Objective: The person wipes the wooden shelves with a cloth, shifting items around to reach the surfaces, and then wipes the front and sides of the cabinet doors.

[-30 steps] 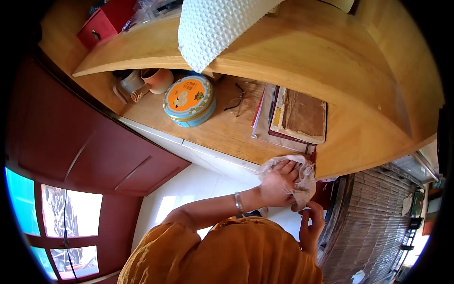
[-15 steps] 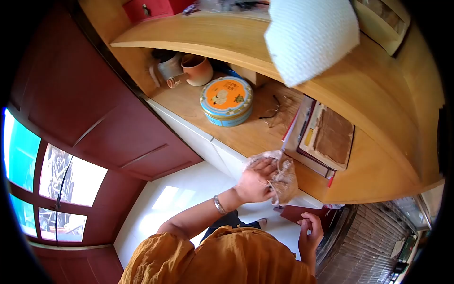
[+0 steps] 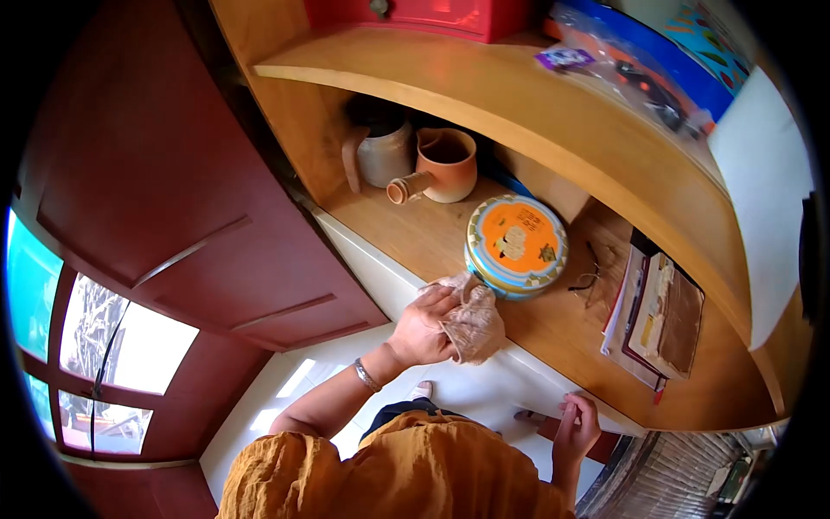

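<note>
My left hand (image 3: 424, 329) is closed on a crumpled beige cloth (image 3: 477, 324). It presses the cloth on the shelf's front edge, just in front of a round blue tin (image 3: 519, 244) with an orange lid. The cloth appears to meet the tin's lower side, though I cannot tell if they touch. Low on the right, my right hand (image 3: 577, 430) hangs beside the shelf edge with loosely bent fingers and nothing in it.
Behind the tin's left side stand a brown-orange clay pot (image 3: 450, 164) and a grey jug (image 3: 386, 154). Eyeglasses (image 3: 590, 275) and several books (image 3: 666, 316) lie to the right. Above is another wooden shelf (image 3: 484, 91) with a red box (image 3: 415, 16). A dark red door (image 3: 173, 216) is at left.
My left hand has slid the cloth leftward along the shelf edge, from beside the books to the tin. The view has shifted, and my right hand stays low and holds nothing.
</note>
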The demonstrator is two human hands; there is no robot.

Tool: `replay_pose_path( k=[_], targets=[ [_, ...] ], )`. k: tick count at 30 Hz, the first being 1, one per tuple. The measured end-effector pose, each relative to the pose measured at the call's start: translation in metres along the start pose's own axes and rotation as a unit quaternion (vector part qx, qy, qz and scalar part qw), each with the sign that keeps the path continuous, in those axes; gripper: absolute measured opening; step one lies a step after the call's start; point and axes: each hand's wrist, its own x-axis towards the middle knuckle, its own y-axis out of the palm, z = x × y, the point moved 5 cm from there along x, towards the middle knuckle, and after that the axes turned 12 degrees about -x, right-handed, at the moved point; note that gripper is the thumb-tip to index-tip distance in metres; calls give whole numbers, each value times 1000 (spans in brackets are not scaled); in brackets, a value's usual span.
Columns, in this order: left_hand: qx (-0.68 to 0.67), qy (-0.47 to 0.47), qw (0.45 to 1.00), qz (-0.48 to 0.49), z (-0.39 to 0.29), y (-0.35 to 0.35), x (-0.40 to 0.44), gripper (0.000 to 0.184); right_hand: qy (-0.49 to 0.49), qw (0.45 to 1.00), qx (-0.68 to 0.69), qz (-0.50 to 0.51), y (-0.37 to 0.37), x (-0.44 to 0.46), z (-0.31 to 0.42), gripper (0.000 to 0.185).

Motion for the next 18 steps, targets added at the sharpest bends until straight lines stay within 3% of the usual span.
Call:
replay_pose_path(
  k=[8,9,18],
  targets=[
    [89,-33,995,18,80,-46,24,41,31,995,-71,-64,27,17,9,15],
    [61,-81,994,36,93,-45,31,40,37,994,-75,-67,27,16,10,15],
    [135,-109,985,13,109,-29,71,45,37,975,-206,-75,34,25,16,15]
  ],
)
